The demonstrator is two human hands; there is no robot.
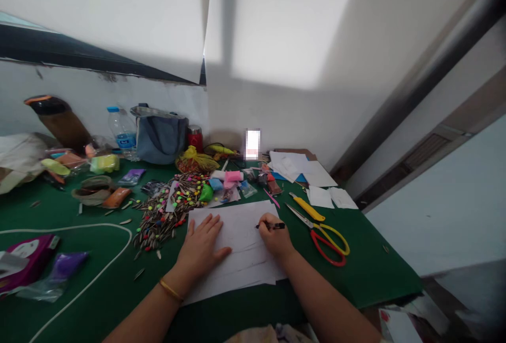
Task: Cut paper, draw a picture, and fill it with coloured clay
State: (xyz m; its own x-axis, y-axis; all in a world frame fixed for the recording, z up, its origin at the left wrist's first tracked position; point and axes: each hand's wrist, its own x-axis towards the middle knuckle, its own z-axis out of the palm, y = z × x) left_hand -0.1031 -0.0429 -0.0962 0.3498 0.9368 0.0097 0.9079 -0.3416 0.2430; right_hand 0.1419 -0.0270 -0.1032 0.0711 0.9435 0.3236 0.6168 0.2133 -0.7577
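Observation:
White paper sheets (241, 243) lie stacked on the green table (367, 264), with faint marks on the top one. My left hand (203, 248) rests flat on their left part, fingers spread, a yellow bangle at the wrist. On the right part of the paper, my right hand (274, 235) is closed around a black pen (276, 225), whose tip is near the sheet. To the right of that hand lie scissors (322, 235) with red and yellow handles, and a yellow cutter (310, 209).
A heap of striped seeds and coloured beads (169, 208) lies left of the paper. Behind stand a blue bag (162, 137), a water bottle (123, 135) and a red can (195, 138). A white cable (128, 243) curves across the left side; more papers (320, 174) lie at the back right.

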